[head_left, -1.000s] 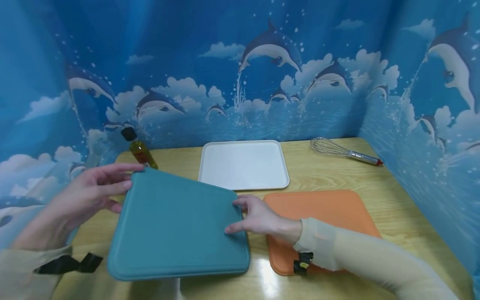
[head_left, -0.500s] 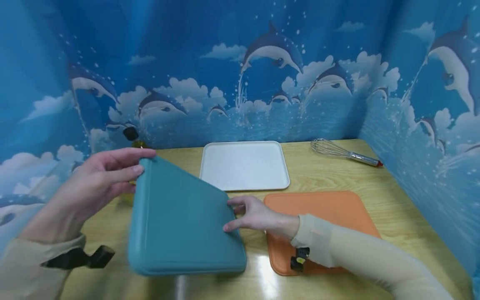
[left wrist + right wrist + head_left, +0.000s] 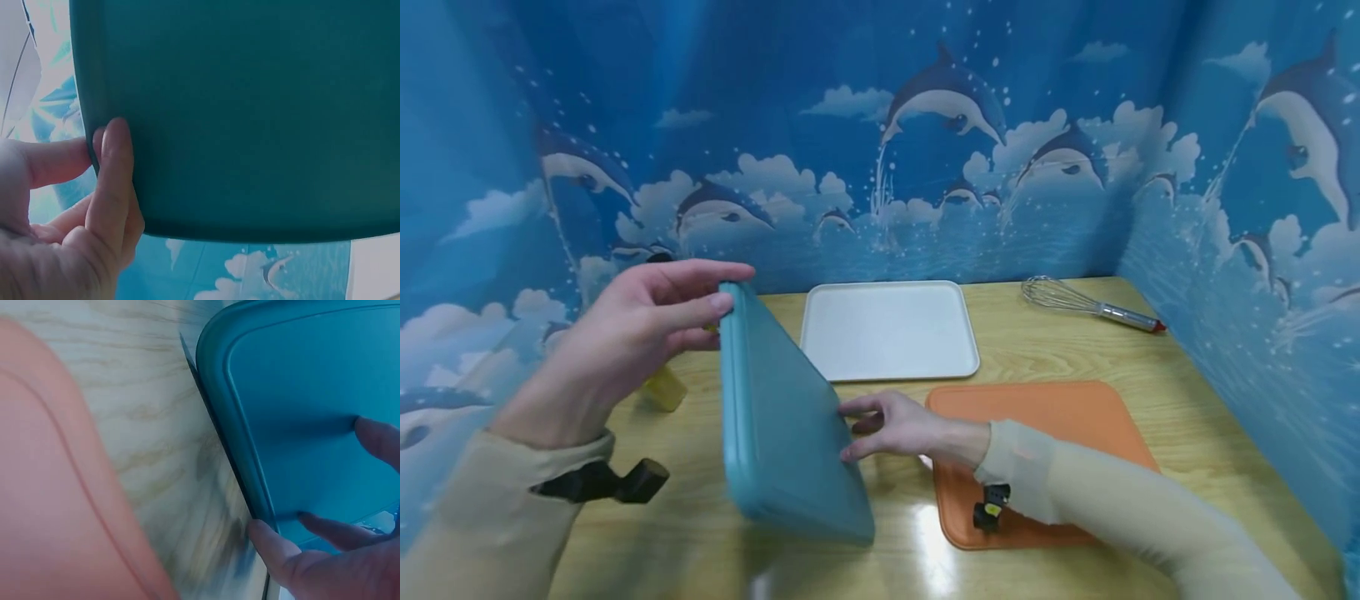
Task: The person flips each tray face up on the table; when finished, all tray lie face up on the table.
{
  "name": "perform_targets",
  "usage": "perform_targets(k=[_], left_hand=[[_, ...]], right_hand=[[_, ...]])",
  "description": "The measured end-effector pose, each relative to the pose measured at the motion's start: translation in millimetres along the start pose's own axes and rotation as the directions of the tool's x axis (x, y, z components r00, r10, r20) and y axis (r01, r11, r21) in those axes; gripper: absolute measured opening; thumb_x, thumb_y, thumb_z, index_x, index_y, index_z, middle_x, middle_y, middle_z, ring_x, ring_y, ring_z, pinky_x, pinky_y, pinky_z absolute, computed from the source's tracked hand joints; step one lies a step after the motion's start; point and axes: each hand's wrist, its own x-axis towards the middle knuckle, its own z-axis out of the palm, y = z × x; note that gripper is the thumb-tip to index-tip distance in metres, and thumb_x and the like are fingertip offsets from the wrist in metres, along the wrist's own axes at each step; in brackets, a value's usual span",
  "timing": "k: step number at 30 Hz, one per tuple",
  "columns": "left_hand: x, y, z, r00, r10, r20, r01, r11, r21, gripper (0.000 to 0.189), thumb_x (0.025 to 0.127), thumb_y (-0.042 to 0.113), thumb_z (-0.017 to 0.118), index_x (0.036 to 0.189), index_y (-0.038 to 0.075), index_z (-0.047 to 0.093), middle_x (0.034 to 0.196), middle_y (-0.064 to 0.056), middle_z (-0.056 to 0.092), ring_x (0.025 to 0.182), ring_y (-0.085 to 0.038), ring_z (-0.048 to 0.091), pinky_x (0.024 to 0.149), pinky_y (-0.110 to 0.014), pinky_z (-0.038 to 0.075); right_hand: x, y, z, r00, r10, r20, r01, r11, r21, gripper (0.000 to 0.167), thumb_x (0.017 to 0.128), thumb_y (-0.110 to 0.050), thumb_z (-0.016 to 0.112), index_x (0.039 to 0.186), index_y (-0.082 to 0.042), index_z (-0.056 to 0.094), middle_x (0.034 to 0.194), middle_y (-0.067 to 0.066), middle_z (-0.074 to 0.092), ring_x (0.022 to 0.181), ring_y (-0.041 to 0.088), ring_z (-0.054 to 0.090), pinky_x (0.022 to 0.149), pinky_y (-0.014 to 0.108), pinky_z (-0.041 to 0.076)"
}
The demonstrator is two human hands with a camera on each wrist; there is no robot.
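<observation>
Holding the teal board (image 3: 793,450) up off-flat, steeply tilted, L hand (image 3: 640,329) has the upper left corner, thumb one side, fingers the other, clamped on the edge; L wrist cam view shows the same pinch. Board's over the near part of the table (image 3: 1037,342), L of centre, edge-on-ish to the head cam. Can't tell if its bottom edge touches the wood.

R hand (image 3: 898,433) is at the board's R side, fingers apart, not curled round it: tips against the face, one at the rim per R wrist cam view.

Just R of the board: orange board (image 3: 1037,408), flat on the table, partly under the R forearm & its sleeve (image 3: 1097,483). Behind, nr the back edge: white tray (image 3: 887,329), flat, rounded corners, its near L corner hidden by the teal board. Back R: wire whisk (image 3: 1090,307), metal handle w/ red end, well apart from the boards.

Under L wrist, a yellow item (image 3: 664,388), mostly hidden, can't tell what. Dark cap (image 3: 659,258) pokes up behind L hand, rest hidden. Round the back & sides: blue curtain (image 3: 820,75) w/ dolphins, clouds.
</observation>
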Motion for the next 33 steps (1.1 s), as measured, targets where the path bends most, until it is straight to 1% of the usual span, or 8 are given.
perform_targets(k=[6,9,12,17,21,26,29,33], left_hand=[[8.3,17.6,22.4,1.000,-0.002,-0.024,0.003,0.999,0.050,0.038,0.114,0.029,0.069,0.150,0.017,0.068,0.138,0.001,0.073,0.113,-0.016,0.080,0.094,-0.033,0.071],[13.0,26.7,32.0,1.000,0.000,-0.025,0.002,0.998,0.065,0.043,0.112,0.033,0.072,0.150,0.014,0.067,0.144,-0.004,0.069,0.114,-0.018,0.080,0.094,-0.033,0.071],[17.3,33.1,39.4,1.000,0.015,-0.021,-0.013,0.997,0.080,0.045,0.111,0.034,0.074,0.149,0.012,0.069,0.145,-0.008,0.069,0.116,-0.020,0.080,0.093,-0.034,0.071],[24.9,39.8,50.4,0.999,0.047,-0.005,-0.046,0.995,0.084,0.044,0.109,0.031,0.076,0.147,0.009,0.071,0.139,-0.013,0.073,0.110,-0.021,0.082,0.092,-0.037,0.072],[32.4,43.5,59.2,0.998,0.055,-0.001,-0.055,0.995,0.083,0.043,0.109,0.030,0.077,0.146,0.008,0.072,0.131,-0.014,0.075,0.105,-0.021,0.081,0.092,-0.039,0.072],[43.6,45.4,69.3,0.998,0.061,0.006,-0.062,0.993,0.096,0.039,0.110,0.028,0.076,0.144,0.009,0.073,0.128,-0.013,0.073,0.102,-0.022,0.077,0.091,-0.040,0.073],[49.9,46.7,75.8,0.997,0.070,0.014,-0.071,0.992,0.105,0.037,0.110,0.028,0.075,0.143,0.010,0.074,0.128,-0.013,0.073,0.103,-0.025,0.077,0.092,-0.041,0.073],[56.9,47.5,84.4,0.996,0.084,0.019,-0.086,0.991,0.103,0.035,0.110,0.027,0.074,0.141,0.011,0.075,0.121,-0.014,0.075,0.102,-0.027,0.078,0.092,-0.043,0.073]], right_hand=[[-8.7,-11,-10,0.997,-0.047,0.055,0.047,0.999,0.005,0.060,0.100,-0.016,0.082,0.155,-0.001,0.064,0.165,0.020,0.061,0.147,0.042,0.067,0.118,0.045,0.062],[-21.0,-31,-22,0.992,-0.102,0.079,0.102,0.995,-0.002,0.060,0.103,-0.017,0.078,0.158,0.000,0.060,0.167,0.022,0.059,0.147,0.043,0.067,0.118,0.045,0.062],[-37.6,-57,-34,0.979,-0.194,0.056,0.196,0.980,-0.044,0.057,0.106,-0.016,0.075,0.159,0.000,0.060,0.165,0.022,0.061,0.143,0.043,0.070,0.115,0.044,0.064],[-75.6,-100,-47,0.928,-0.367,-0.065,0.357,0.926,-0.122,0.050,0.106,-0.011,0.076,0.154,-0.002,0.065,0.156,0.019,0.069,0.128,0.034,0.080,0.106,0.039,0.068],[-104.0,-123,-50,0.880,-0.453,-0.142,0.433,0.889,-0.152,0.045,0.104,-0.004,0.076,0.148,-0.001,0.069,0.148,0.018,0.074,0.120,0.027,0.083,0.101,0.038,0.070],[-125.5,-141,-49,0.843,-0.518,-0.143,0.476,0.844,-0.249,0.042,0.103,-0.005,0.079,0.144,-0.007,0.074,0.141,0.011,0.079,0.112,0.017,0.085,0.097,0.037,0.071],[-129.3,-151,-49,0.847,-0.521,-0.104,0.477,0.832,-0.285,0.048,0.103,-0.007,0.080,0.150,-0.008,0.071,0.147,0.011,0.076,0.114,0.017,0.085,0.096,0.038,0.071],[-129.2,-160,-54,0.884,-0.464,-0.063,0.422,0.848,-0.322,0.061,0.105,-0.015,0.080,0.162,-0.011,0.060,0.162,0.010,0.067,0.116,0.019,0.085,0.098,0.037,0.071]])
